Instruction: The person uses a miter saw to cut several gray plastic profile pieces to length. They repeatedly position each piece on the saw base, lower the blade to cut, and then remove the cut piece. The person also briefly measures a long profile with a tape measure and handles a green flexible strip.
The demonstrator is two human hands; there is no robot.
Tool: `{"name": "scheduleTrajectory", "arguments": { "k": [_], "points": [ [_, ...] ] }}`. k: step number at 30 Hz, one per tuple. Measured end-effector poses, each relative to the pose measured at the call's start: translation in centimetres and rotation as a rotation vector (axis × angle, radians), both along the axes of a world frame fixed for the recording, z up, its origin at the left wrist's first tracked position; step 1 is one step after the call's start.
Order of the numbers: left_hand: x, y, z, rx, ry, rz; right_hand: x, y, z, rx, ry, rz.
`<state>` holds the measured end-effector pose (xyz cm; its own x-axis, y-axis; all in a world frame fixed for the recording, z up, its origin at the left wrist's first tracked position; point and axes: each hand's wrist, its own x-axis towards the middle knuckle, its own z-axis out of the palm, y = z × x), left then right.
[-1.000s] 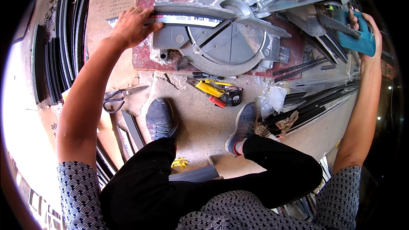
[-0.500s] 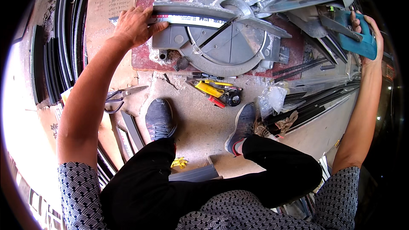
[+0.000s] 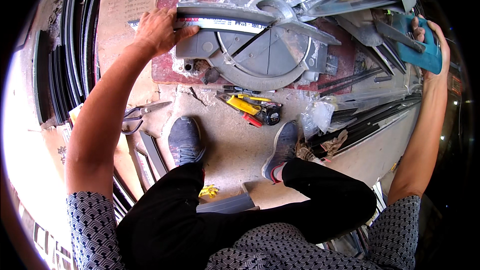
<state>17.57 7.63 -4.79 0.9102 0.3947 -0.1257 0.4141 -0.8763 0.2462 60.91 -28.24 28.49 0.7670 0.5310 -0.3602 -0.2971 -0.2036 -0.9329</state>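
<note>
My left hand [image 3: 156, 32] is closed around a long narrow profile strip [image 3: 227, 24] covered in white film, pressing it along the fence [image 3: 220, 12] of a grey mitre saw [image 3: 272, 57]. The strip's right end lies by the slot in the saw's round table; its left end pokes out past my hand. Out at the right, my right hand [image 3: 434, 37] grips the teal handle [image 3: 419, 52] of the saw. The saw head [image 3: 357, 1] is raised and tipped to the right, with its blade partly covered by the guard.
A red board [image 3: 162, 67] lies under the saw. Between my shoes are a yellow utility knife [image 3: 243, 104], a tape measure [image 3: 271, 115] and pens. Scissors [image 3: 145, 111] lie at left, beside black profiles [image 3: 70, 70]. Plastic wrap [image 3: 320, 115] and a glove [image 3: 333, 142] lie at right.
The picture has shifted very slightly. Both hands keep their holds, and the strip and saw head stay in place.
</note>
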Motion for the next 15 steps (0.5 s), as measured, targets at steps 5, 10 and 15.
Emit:
{"name": "scheduleTrajectory", "arguments": {
  "k": [5,10,15],
  "points": [
    [0.0,-0.1,0.1,0.014,0.007,0.008,-0.5,0.0,0.1,0.012,0.016,0.014],
    [0.1,0.0,0.1,0.006,-0.007,0.004,-3.9,0.4,0.2,-0.002,-0.068,-0.031],
    [0.2,0.1,0.2,-0.027,-0.006,0.007,-10.6,1.7,-0.8,-0.056,-0.260,-0.122]
  ]
}}
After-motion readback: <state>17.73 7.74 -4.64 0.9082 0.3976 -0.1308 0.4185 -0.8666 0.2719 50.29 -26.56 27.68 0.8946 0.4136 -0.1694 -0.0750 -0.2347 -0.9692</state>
